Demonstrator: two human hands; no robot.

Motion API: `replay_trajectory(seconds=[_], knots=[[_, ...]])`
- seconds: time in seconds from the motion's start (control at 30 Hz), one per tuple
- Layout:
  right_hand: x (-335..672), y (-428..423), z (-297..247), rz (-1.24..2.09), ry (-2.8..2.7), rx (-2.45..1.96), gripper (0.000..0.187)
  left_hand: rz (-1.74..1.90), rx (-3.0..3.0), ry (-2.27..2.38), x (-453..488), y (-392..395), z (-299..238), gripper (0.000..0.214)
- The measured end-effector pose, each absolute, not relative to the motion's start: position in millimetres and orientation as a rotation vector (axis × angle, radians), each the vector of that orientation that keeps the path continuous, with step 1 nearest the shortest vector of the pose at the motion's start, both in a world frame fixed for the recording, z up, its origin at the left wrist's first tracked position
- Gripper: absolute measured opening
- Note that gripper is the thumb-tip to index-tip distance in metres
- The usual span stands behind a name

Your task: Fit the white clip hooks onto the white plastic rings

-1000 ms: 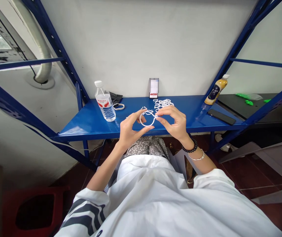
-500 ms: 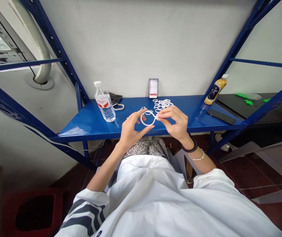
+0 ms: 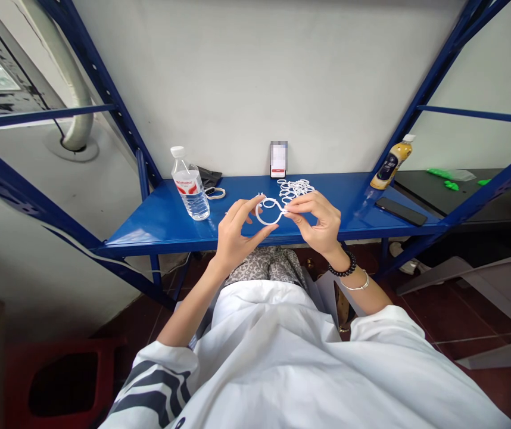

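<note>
A thin white plastic ring (image 3: 268, 224) is held up over the front edge of the blue table. My right hand (image 3: 320, 219) pinches its right side between thumb and fingertips. On the other side, my left hand (image 3: 237, 233) curves around the ring, its index fingertip at the upper left rim and its thumb by the lower rim. A smaller white loop (image 3: 268, 204) shows within the upper part of the ring; whether the two are joined I cannot tell. Behind my right hand, a pile of white rings (image 3: 298, 189) lies on the table.
A phone (image 3: 278, 162) leans on the wall behind the blue table (image 3: 148, 220). A water bottle (image 3: 190, 187), a black pouch (image 3: 209, 177) and a pale band (image 3: 216, 193) stand left. A yellow drink bottle (image 3: 392, 162) and a dark phone (image 3: 401, 211) are right. Blue posts (image 3: 443, 65) flank the table.
My left hand has shifted slightly left, and its index fingertip now sits closer to the ring's upper rim. The ring has moved up a little. My right hand keeps its pinch.
</note>
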State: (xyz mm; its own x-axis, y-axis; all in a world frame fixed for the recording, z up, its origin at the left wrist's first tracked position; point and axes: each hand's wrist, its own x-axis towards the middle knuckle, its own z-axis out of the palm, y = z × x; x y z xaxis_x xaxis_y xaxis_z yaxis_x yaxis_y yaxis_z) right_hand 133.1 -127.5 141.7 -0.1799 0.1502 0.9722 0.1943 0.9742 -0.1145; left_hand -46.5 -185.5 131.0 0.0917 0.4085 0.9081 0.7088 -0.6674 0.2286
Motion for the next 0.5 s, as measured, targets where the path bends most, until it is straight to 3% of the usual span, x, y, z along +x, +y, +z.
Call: replay_trajectory(seconds=[0.5], knots=[[129.2,-136.8,140.6,-0.025,-1.864,-0.226,0.007,-1.615,-2.274,-1.086,-44.5,-180.6,127.2,0.050]])
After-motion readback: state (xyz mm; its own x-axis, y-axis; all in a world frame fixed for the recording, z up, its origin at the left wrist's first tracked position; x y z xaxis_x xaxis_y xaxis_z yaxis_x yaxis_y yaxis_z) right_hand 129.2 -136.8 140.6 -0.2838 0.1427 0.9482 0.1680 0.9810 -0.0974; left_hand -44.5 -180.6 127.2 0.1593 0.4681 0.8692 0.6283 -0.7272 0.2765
